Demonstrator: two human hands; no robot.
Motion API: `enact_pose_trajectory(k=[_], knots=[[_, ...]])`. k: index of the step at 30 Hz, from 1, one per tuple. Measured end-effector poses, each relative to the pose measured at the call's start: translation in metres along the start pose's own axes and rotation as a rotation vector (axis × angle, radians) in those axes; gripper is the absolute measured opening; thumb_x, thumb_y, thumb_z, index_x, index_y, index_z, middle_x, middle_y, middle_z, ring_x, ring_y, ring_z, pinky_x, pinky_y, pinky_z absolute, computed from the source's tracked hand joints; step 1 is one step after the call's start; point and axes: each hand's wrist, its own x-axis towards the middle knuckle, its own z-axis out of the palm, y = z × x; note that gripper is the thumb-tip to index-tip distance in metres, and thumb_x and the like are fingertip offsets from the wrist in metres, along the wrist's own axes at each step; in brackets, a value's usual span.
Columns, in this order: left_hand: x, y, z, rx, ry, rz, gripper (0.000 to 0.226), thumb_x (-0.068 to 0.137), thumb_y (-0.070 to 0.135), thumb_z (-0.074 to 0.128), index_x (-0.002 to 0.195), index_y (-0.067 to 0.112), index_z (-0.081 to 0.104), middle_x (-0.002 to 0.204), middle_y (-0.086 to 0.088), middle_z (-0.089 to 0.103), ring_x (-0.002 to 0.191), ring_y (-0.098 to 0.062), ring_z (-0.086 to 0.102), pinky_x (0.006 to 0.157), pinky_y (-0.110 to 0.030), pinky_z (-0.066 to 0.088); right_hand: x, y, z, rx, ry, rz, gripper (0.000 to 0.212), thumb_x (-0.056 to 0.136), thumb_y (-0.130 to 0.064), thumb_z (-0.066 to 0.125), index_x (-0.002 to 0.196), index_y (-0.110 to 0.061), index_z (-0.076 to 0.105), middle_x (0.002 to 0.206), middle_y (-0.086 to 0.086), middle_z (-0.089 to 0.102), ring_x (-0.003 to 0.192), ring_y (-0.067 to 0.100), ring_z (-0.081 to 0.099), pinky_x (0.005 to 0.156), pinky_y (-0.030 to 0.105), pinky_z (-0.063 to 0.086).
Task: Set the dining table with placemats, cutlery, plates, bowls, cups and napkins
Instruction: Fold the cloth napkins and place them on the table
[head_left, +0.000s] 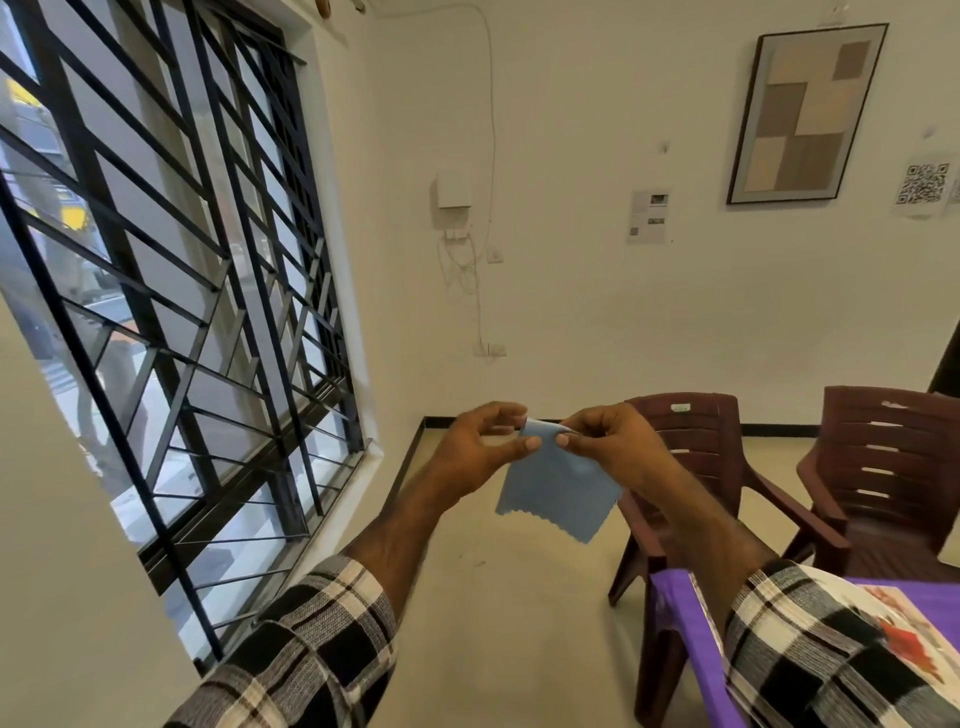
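Left hand (480, 447) and right hand (605, 441) pinch napkin (558, 486) top edge; rest hangs below. Risk: slack pinch drops napkin to floor.

Light blue napkin (558, 488), plain, zigzag-cut lower edge. Black-and-white plaid sleeves (311, 654). Right of napkin: dark maroon plastic chairs (691, 441). Below chairs: purple tablecloth (691, 623), white placemat (904, 623) with red floral print. Black window grille (171, 291).

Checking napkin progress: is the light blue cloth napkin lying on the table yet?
No, both hands pinch the light blue cloth napkin by its top edge in mid-air.
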Motion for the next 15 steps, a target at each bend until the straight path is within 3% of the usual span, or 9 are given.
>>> enact_pose_trajectory(k=[2, 5, 8, 11, 15], knots=[[0.007, 0.009, 0.004, 0.054, -0.035, 0.102, 0.025, 0.089, 0.040, 0.085, 0.110, 0.026, 0.080, 0.104, 0.004, 0.080, 0.103, -0.017, 0.075, 0.093, -0.043, 0.062, -0.004, -0.004, -0.005, -0.025, 0.007, -0.003, 0.004, 0.090, -0.029, 0.084, 0.087, -0.027, 0.082, 0.081, -0.004, 0.078, 0.071, 0.013, 0.069, 0.064, 0.028, 0.053], [0.011, 0.018, 0.007, 0.092, -0.043, 0.164, 0.013, 0.096, 0.030, 0.078, 0.101, 0.018, 0.081, 0.092, 0.000, 0.080, 0.088, -0.021, 0.076, 0.082, -0.043, 0.064, -0.012, -0.008, -0.016, -0.040, 0.028, 0.001, 0.011, 0.088, -0.029, 0.086, 0.089, -0.020, 0.081, 0.079, -0.002, 0.078, 0.066, 0.011, 0.071, 0.057, 0.020, 0.053], [0.010, 0.020, 0.007, 0.063, -0.020, 0.138, 0.012, 0.098, 0.027, 0.077, 0.099, 0.016, 0.080, 0.090, -0.003, 0.079, 0.084, -0.021, 0.076, 0.078, -0.038, 0.063, -0.017, 0.001, -0.029, -0.061, -0.007, 0.045, 0.010, 0.089, -0.028, 0.085, 0.090, -0.018, 0.082, 0.079, 0.001, 0.079, 0.069, 0.014, 0.072, 0.063, 0.027, 0.057], [0.005, 0.022, 0.012, 0.039, -0.089, 0.121, 0.018, 0.095, 0.035, 0.078, 0.100, 0.018, 0.079, 0.091, -0.007, 0.079, 0.086, -0.029, 0.076, 0.080, -0.050, 0.063, -0.021, 0.011, -0.037, -0.135, -0.110, 0.098, 0.006, 0.087, -0.025, 0.086, 0.090, -0.022, 0.082, 0.084, 0.000, 0.079, 0.081, 0.021, 0.074, 0.076, 0.041, 0.061], [0.001, 0.028, 0.027, 0.049, -0.145, 0.135, 0.017, 0.094, 0.039, 0.078, 0.099, 0.022, 0.079, 0.090, -0.009, 0.079, 0.084, -0.027, 0.074, 0.079, -0.053, 0.062, -0.030, 0.010, -0.031, -0.140, -0.134, 0.046, 0.011, 0.089, -0.035, 0.083, 0.094, -0.026, 0.079, 0.087, -0.003, 0.078, 0.082, 0.022, 0.074, 0.070, 0.035, 0.059]])
